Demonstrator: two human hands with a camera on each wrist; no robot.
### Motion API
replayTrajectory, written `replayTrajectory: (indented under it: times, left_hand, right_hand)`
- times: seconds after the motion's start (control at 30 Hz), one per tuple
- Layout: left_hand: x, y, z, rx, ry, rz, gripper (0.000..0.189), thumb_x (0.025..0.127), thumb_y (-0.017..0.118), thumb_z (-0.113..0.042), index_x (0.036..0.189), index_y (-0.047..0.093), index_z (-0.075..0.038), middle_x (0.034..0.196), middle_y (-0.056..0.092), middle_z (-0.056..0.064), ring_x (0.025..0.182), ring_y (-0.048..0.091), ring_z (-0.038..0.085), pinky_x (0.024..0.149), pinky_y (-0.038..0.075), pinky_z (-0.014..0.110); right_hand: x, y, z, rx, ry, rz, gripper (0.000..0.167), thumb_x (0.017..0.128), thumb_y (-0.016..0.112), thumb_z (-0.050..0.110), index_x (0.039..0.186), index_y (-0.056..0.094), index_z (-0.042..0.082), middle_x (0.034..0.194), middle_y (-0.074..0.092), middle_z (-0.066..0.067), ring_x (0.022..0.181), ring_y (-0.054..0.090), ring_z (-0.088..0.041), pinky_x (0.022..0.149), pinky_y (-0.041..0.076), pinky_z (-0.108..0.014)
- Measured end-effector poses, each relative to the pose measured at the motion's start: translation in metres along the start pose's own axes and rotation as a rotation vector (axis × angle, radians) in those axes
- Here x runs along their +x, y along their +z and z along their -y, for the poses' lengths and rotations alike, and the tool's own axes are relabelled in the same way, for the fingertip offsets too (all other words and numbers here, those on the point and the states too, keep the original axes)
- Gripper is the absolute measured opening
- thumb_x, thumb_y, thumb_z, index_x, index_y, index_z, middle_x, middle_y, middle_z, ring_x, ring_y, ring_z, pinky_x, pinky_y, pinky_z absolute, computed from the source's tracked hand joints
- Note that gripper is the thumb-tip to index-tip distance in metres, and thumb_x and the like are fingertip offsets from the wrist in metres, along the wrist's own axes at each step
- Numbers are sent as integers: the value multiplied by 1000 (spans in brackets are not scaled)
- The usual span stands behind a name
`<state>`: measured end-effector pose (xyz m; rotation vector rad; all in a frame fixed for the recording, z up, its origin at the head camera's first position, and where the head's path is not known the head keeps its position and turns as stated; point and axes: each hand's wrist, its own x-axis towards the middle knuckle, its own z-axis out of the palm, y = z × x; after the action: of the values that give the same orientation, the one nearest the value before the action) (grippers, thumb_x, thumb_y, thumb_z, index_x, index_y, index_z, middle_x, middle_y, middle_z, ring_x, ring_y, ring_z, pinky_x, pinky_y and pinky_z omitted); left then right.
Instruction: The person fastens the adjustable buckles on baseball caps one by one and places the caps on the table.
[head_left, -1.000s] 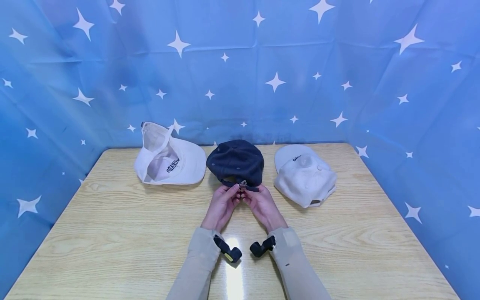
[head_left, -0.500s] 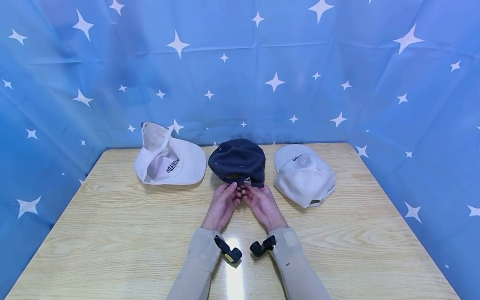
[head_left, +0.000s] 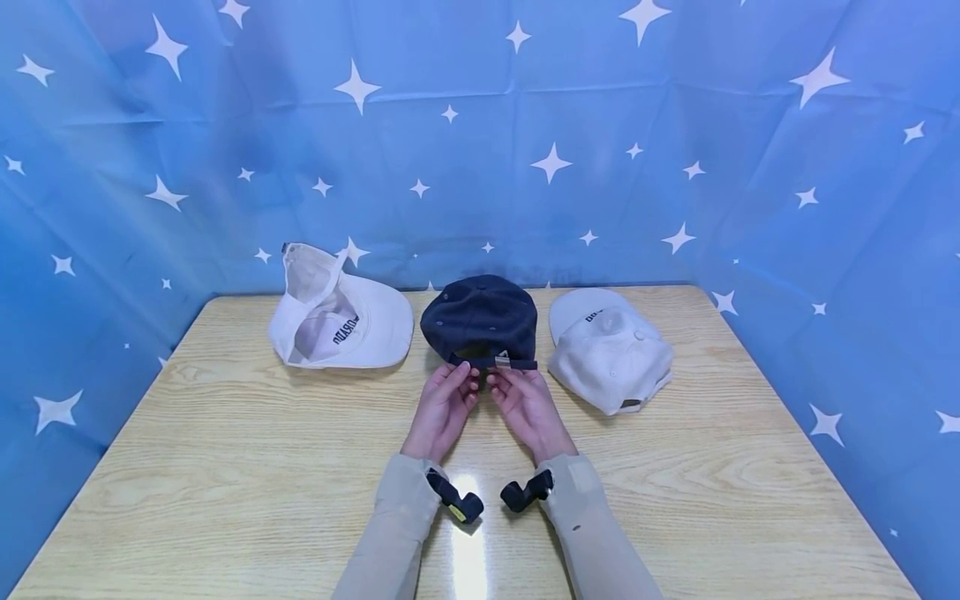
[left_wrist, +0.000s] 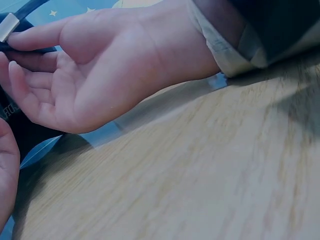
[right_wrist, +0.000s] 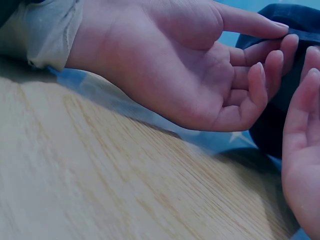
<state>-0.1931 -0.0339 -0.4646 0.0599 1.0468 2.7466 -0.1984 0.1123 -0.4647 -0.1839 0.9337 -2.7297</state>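
Note:
The navy baseball cap sits mid-table with its back strap toward me. Near the strap's middle is a silver metal buckle, also visible at the edge of the left wrist view. My left hand pinches the left part of the strap between thumb and fingers. With its thumb laid along the strap, my right hand pinches the right part; the right wrist view shows this thumb and forefinger meeting on the dark band. The other fingers of both hands are loosely curled beneath. The cap's brim is hidden.
To the left lies a white cap turned over, its inside and dark lettering showing. On the right, another white cap rests crown up. A blue star-printed cloth hangs behind the wooden table.
The navy cap has shifted slightly right and away from me. Its buckle has moved right, and the strap looks straighter. My fingertips are a little farther apart.

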Motion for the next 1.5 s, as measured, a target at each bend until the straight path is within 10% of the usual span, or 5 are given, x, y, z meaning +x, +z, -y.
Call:
replayTrajectory:
  times: [1.5]
  left_hand:
    - [0,0,1,2,6,18,9,87,58,-20,87,53,-13,80,58,-1,70,52,10,59,41,20]
  right_hand:
    - [-1,-1,-1,-92,-7,39,10,89,53,7,94,61,8,88,65,-4,76,59,-12,65,47,-22]
